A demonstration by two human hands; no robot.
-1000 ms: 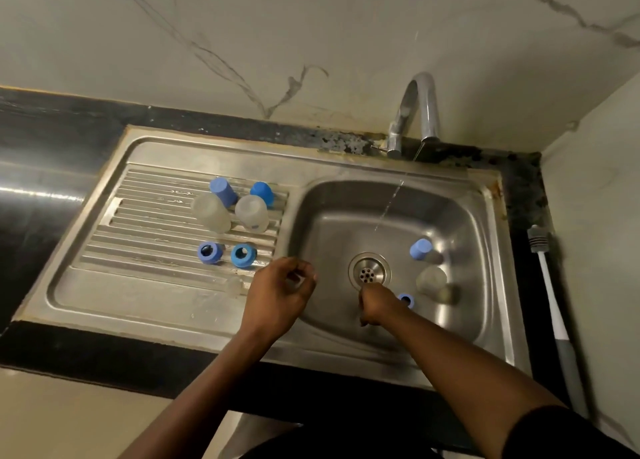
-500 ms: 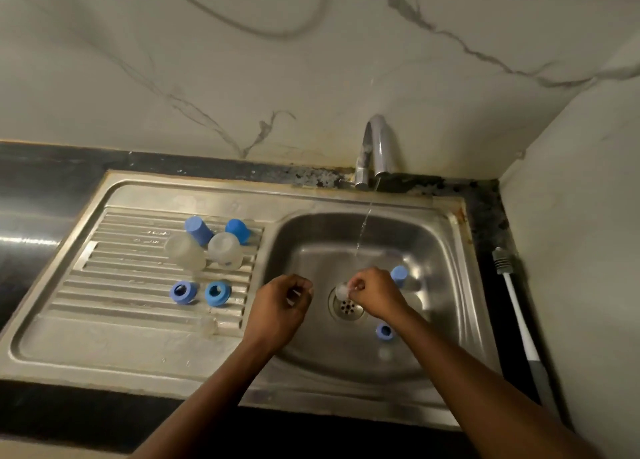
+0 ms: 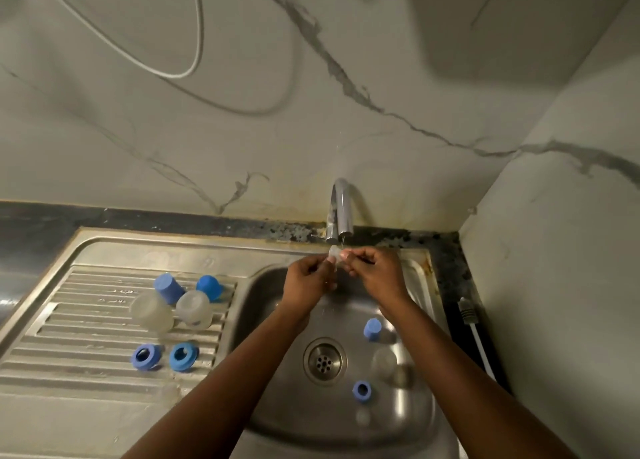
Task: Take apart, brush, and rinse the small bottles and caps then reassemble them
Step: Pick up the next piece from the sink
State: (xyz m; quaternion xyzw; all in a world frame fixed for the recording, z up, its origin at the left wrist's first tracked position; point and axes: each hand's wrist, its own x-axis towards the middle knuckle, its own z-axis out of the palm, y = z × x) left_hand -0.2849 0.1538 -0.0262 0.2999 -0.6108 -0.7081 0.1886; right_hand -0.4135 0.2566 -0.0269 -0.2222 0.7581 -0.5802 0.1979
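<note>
Both hands are up at the far end of the sink (image 3: 412,420), right under the tap (image 3: 341,213), where a thin thread of water falls. The left hand (image 3: 308,275) and the right hand (image 3: 375,271) meet fingertip to fingertip, each pinching a small clear piece (image 3: 333,252) in the stream. Which part of a bottle it is I cannot tell. It looks like light, stiff plastic, and being wet it is likely slippery. I would pinch it across its sides and keep it clear of the drain (image 3: 324,360). In the basin lie a blue cap (image 3: 372,329), a clear bottle (image 3: 383,363) and a blue ring (image 3: 362,391). More parts sit on the drainboard (image 3: 86,323) to the left.
</note>
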